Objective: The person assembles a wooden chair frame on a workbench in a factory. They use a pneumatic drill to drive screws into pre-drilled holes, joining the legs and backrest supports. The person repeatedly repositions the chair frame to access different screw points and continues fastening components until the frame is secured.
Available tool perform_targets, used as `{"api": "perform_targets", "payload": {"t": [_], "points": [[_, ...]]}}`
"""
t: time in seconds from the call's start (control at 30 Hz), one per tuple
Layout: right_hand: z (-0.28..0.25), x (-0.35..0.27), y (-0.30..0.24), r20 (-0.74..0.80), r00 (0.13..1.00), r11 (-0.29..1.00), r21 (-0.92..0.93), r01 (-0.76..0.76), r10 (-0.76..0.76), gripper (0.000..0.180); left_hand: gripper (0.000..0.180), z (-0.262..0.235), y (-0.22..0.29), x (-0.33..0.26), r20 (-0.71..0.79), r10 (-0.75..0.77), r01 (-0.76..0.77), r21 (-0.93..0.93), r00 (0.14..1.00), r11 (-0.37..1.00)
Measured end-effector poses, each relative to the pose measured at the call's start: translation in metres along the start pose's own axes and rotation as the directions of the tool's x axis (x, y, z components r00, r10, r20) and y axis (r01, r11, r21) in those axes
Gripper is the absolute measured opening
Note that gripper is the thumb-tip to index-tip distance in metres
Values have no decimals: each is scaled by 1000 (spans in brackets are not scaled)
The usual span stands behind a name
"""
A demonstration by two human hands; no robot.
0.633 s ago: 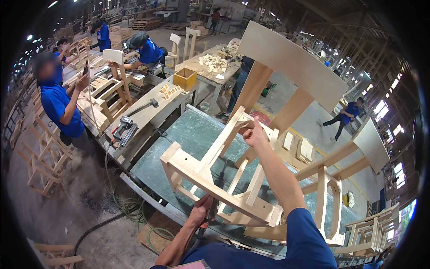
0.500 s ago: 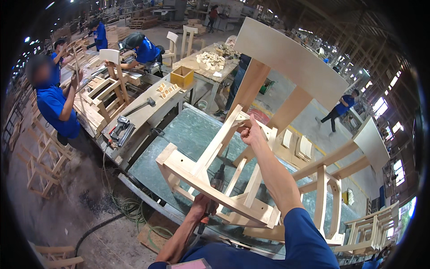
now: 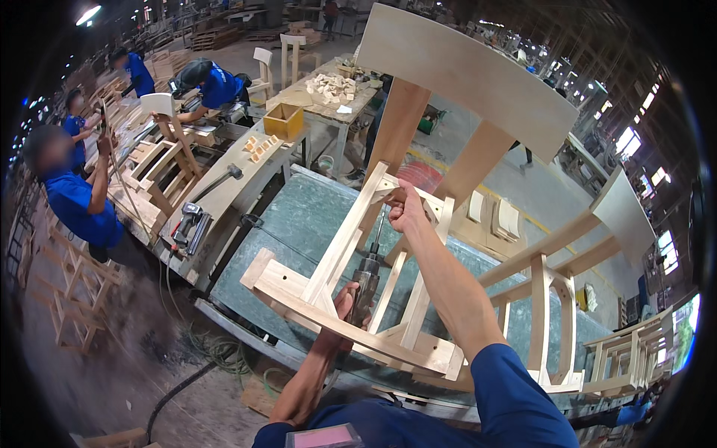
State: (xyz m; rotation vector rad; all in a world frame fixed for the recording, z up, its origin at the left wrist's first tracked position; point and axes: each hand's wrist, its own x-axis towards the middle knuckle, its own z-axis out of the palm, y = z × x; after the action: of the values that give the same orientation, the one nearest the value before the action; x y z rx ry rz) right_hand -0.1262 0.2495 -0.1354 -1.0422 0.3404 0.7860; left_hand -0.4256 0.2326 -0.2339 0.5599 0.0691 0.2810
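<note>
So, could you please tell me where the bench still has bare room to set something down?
The green bench top lies bare left of the chair frame, toward the side bench holding the nail gun. It is crowded under the frame, where the left hand grips the drill.

View from my head, looking steeply down and forward at close range over my forearms onto the wooden chair frame (image 3: 351,299) and green-topped workbench (image 3: 299,224); fisheye rim bends the surrounding workshop.

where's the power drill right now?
In the head view, lower centre: the power drill is in the left hand, inside the pale wooden chair frame lying on the green-topped bench, pointing up toward the right hand.
</note>
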Motion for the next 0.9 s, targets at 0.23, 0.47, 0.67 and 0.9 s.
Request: {"api": "perform_targets", "payload": {"t": [0.23,0.47,0.67,0.9], "points": [[-1,0,-4,-1,999,998,49,-35,35,36,39,9,1,14,48,41,-39,-38,998,999],[3,-4,-5,-24,996,994,76,-80,82,41,37,7,5,28,57,64,-63,-26,996,998],[-1,-1,-6,-33,994,992,76,-97,100,44,35,4,5,33,73,43,-39,-49,996,998],[0,1,-4,-46,994,993,71,-94,97,44,36,2,9,38,60,52,-51,-18,997,999]]}}
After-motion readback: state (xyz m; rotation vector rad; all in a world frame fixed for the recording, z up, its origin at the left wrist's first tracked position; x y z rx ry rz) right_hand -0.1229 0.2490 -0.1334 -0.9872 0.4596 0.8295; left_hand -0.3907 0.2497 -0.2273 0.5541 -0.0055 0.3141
